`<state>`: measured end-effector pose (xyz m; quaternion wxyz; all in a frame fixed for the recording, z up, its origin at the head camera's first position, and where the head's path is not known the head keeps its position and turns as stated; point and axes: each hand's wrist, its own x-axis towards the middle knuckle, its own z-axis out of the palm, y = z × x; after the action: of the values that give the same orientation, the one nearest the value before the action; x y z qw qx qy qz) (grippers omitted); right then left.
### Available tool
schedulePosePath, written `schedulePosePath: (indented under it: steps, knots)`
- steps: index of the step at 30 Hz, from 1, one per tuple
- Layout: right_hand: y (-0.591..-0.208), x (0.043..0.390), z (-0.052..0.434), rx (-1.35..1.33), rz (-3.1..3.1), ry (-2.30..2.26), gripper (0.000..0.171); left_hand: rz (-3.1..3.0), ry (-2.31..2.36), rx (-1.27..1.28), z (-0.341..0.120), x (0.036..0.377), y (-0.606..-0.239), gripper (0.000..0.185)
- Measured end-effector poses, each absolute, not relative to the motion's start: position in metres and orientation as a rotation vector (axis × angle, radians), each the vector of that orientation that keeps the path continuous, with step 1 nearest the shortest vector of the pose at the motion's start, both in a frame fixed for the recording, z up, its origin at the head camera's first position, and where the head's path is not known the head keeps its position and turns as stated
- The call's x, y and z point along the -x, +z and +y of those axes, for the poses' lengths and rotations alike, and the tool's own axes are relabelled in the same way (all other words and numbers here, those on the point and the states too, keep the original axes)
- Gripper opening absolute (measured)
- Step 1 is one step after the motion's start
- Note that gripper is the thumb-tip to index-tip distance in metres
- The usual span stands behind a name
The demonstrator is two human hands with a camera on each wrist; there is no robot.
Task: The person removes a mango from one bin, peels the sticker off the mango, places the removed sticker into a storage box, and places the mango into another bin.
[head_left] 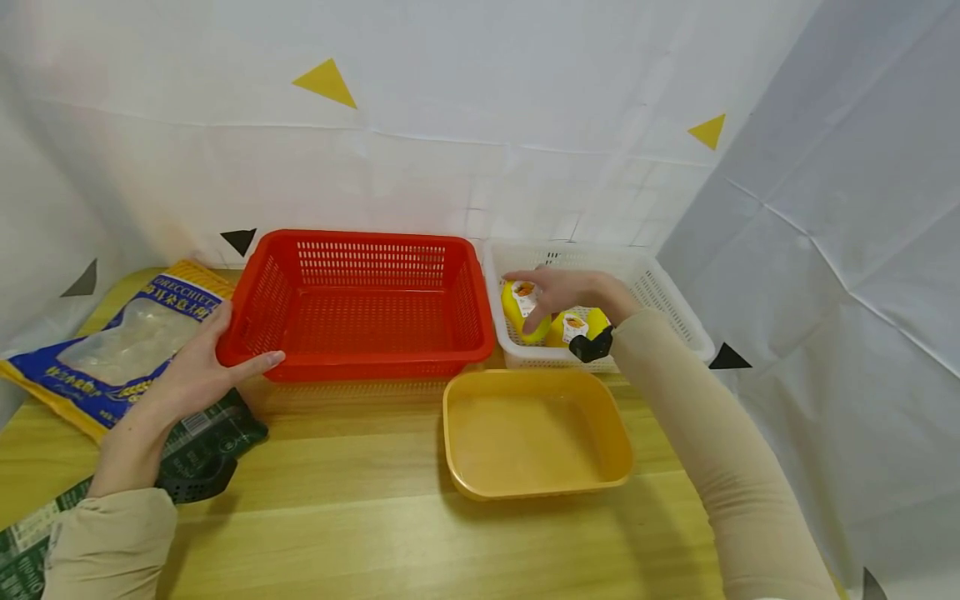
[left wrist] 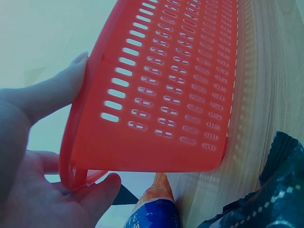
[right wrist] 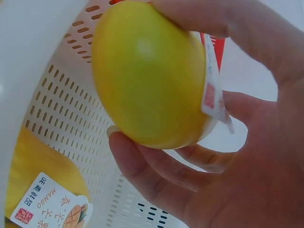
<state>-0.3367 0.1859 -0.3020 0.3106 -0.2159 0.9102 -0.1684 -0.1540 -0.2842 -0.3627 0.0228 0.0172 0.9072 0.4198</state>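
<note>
While gripping mango cup [head_left: 522, 308], right hand [head_left: 567, 293] inside white basket [head_left: 670, 304]

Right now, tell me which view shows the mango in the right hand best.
The right wrist view: the mango fills it, gripped by the right hand, label visible. The head view shows it small, partly covered by fingers. The left wrist view misses it.

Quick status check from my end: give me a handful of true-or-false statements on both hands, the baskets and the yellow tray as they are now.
1. The right hand grips a mango-shaped yellow cup. True.
2. The red basket holds fruit. False: it is empty.
3. The left hand holds the red basket's corner. True.
4. The yellow tray sits inside the white basket. False: it lies on the table in front of it.
5. A second yellow cup lies in the white basket. True.
</note>
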Motion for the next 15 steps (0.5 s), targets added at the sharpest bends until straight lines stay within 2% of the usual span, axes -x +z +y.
schedulePosePath:
  steps: [15]
  knots:
    - [-0.292, 0.323, 0.193, 0.539, 2.473, -0.559, 0.101, 2.798, 1.277, -0.032, -0.284, 0.155, -0.362, 0.112]
